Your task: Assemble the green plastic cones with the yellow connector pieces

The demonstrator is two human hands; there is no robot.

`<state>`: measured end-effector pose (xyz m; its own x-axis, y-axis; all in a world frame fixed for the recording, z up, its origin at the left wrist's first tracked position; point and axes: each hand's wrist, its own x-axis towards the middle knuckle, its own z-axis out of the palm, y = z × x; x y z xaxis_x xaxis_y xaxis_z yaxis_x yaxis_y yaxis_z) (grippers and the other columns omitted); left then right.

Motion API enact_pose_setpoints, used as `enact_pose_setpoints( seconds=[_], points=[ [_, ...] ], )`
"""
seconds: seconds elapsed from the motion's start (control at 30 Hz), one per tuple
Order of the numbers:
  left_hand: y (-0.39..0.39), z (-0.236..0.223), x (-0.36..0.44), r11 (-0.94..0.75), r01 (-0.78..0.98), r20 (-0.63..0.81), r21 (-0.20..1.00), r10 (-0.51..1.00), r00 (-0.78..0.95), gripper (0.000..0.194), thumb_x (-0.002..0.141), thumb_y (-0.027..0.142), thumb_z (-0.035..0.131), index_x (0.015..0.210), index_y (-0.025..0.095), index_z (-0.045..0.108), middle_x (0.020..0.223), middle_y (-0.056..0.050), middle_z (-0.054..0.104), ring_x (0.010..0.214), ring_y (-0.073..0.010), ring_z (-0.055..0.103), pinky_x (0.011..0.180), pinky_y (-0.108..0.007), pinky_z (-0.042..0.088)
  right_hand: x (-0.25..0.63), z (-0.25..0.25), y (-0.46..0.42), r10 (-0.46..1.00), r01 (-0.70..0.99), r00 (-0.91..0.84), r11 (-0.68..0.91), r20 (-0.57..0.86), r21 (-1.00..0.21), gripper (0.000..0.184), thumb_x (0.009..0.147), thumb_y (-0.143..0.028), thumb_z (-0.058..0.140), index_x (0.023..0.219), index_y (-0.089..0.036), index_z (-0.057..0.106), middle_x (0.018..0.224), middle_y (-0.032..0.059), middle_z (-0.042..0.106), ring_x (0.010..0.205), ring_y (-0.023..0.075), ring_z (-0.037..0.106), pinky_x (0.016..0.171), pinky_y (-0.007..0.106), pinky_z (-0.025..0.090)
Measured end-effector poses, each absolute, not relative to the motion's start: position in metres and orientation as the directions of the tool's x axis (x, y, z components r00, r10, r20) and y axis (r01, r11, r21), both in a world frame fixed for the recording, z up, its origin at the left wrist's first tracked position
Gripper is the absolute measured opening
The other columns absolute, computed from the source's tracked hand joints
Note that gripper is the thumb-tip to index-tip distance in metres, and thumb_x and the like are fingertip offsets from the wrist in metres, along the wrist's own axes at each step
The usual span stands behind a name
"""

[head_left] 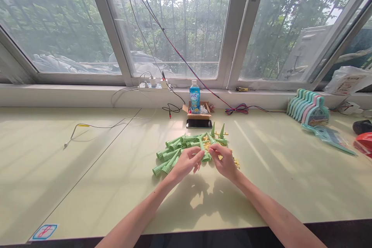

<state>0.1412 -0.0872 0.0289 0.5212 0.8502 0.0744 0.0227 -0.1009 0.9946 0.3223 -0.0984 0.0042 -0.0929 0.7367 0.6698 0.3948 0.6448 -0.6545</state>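
My left hand (189, 161) is above the front of a pile of hollow light-green plastic cones (167, 155), its thumb and forefinger close together. Directly by those fingertips is a green cone (201, 144); whether they grip it I cannot tell. My right hand (223, 160) is pinched closed a short way to the right, over several small yellow plastic pieces (237, 162). What its fingertips hold is too small or hidden to make out. Behind that hand, two green cones (222, 131) point upward, near more yellow pieces.
A black phone (199, 123) lies behind the pile, before a small cardboard box (200, 116) with a blue bottle (194, 97). Pastel plastic hangers (308, 108) and a light-blue dustpan-like piece (328, 137) are at right. Cables (238, 109) lie along the windowsill; a thin cord (95, 125) crosses the left.
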Motion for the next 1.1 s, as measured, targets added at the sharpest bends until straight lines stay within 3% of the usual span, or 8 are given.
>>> enact_pose_setpoints(
  seconds=[0.3, 0.47, 0.6, 0.73, 0.9, 1.1],
  points=[
    [-0.091, 0.029, 0.143, -0.434, 0.138, 0.337, 0.890, 0.831, 0.442, 0.030, 0.090, 0.044, 0.063, 0.095, 0.016, 0.070, 0.093, -0.005, 0.055, 0.062, -0.0082, 0.053, 0.051, -0.020, 0.048, 0.322, 0.005, -0.099, 0.768, 0.383, -0.092, 0.615, 0.634, -0.689, 0.029, 0.100, -0.034, 0.048, 0.078, -0.019, 0.060, 0.068, 0.0028, 0.062, 0.057, 0.0129, 0.051, 0.051, 0.024, 0.041],
    [-0.091, 0.021, 0.142, -0.624, 0.260, 0.498, 0.737, 0.761, 0.416, 0.023, 0.094, 0.036, 0.058, 0.102, 0.019, 0.072, 0.100, -0.006, 0.056, 0.055, -0.0050, 0.050, 0.050, -0.021, 0.048, 0.321, 0.009, -0.101, 0.788, 0.400, -0.094, 0.590, 0.609, -0.702, 0.033, 0.100, -0.037, 0.047, 0.077, -0.018, 0.061, 0.063, 0.0005, 0.058, 0.051, 0.0112, 0.044, 0.047, 0.024, 0.036],
    [-0.090, 0.014, 0.143, -0.666, 0.328, 0.535, 0.670, 0.739, 0.410, 0.024, 0.097, 0.034, 0.055, 0.111, 0.024, 0.071, 0.102, -0.006, 0.056, 0.054, -0.0043, 0.048, 0.049, -0.021, 0.048, 0.320, 0.009, -0.101, 0.803, 0.399, -0.081, 0.569, 0.590, -0.720, 0.035, 0.100, -0.039, 0.046, 0.075, -0.019, 0.061, 0.061, -0.0003, 0.056, 0.049, 0.0110, 0.042, 0.046, 0.024, 0.034],
    [-0.091, 0.017, 0.146, -0.642, 0.317, 0.521, 0.698, 0.759, 0.391, 0.024, 0.097, 0.034, 0.054, 0.112, 0.023, 0.067, 0.105, -0.007, 0.058, 0.057, -0.0062, 0.051, 0.052, -0.022, 0.049, 0.319, 0.007, -0.101, 0.800, 0.376, -0.036, 0.567, 0.599, -0.733, 0.031, 0.100, -0.038, 0.048, 0.079, -0.019, 0.061, 0.062, -0.0008, 0.056, 0.050, 0.0112, 0.044, 0.047, 0.024, 0.036],
    [-0.095, 0.024, 0.150, -0.492, 0.253, 0.424, 0.833, 0.861, 0.281, 0.028, 0.092, 0.042, 0.059, 0.109, 0.019, 0.058, 0.104, -0.007, 0.059, 0.057, -0.0074, 0.054, 0.049, -0.021, 0.048, 0.319, 0.008, -0.101, 0.782, 0.377, 0.058, 0.558, 0.620, -0.739, 0.032, 0.101, -0.040, 0.046, 0.080, -0.019, 0.058, 0.064, -0.0011, 0.053, 0.052, 0.0110, 0.043, 0.048, 0.024, 0.038],
    [-0.088, 0.023, 0.148, -0.166, 0.050, 0.140, 0.985, 0.934, 0.328, 0.053, 0.093, 0.063, 0.047, 0.077, 0.014, 0.058, 0.061, 0.000, 0.054, 0.041, -0.0076, 0.047, 0.038, -0.019, 0.035, 0.319, 0.012, -0.102, 0.752, 0.363, 0.066, 0.594, 0.655, -0.718, 0.031, 0.102, -0.039, 0.045, 0.080, -0.020, 0.056, 0.061, -0.0024, 0.049, 0.052, 0.0106, 0.042, 0.049, 0.023, 0.039]
  ],
)
